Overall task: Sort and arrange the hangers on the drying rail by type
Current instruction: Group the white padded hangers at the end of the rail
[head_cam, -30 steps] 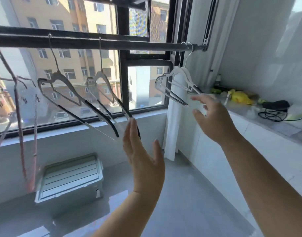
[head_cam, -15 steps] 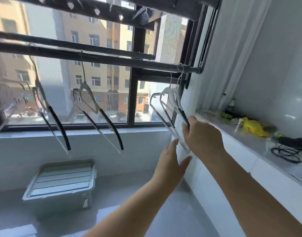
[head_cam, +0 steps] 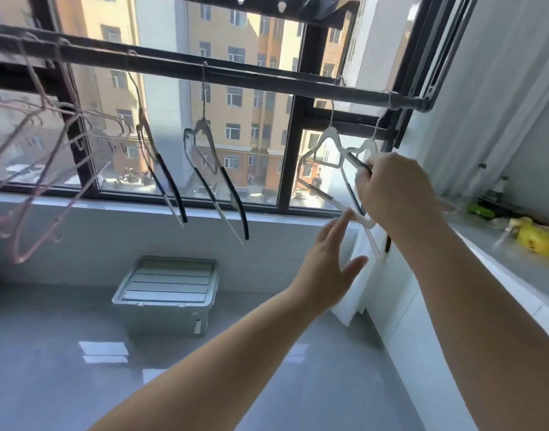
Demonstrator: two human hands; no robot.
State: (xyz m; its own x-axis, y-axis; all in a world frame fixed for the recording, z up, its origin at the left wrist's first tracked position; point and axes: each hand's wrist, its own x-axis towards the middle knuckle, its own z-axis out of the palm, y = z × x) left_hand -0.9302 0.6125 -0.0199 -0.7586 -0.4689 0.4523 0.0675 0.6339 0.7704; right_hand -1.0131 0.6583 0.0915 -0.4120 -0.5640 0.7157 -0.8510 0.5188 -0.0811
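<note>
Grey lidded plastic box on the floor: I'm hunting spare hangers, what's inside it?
The grey plastic box shows only its closed slatted lid and front wall; whatever is inside is covered.

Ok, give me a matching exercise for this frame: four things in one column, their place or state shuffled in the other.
1 pink hangers
2 right hand
3 lidded box
4 yellow item

A on the floor
B on the counter
C left end of the rail
D gripping a white hanger

Pairs: 1-C, 2-D, 3-A, 4-B
</note>
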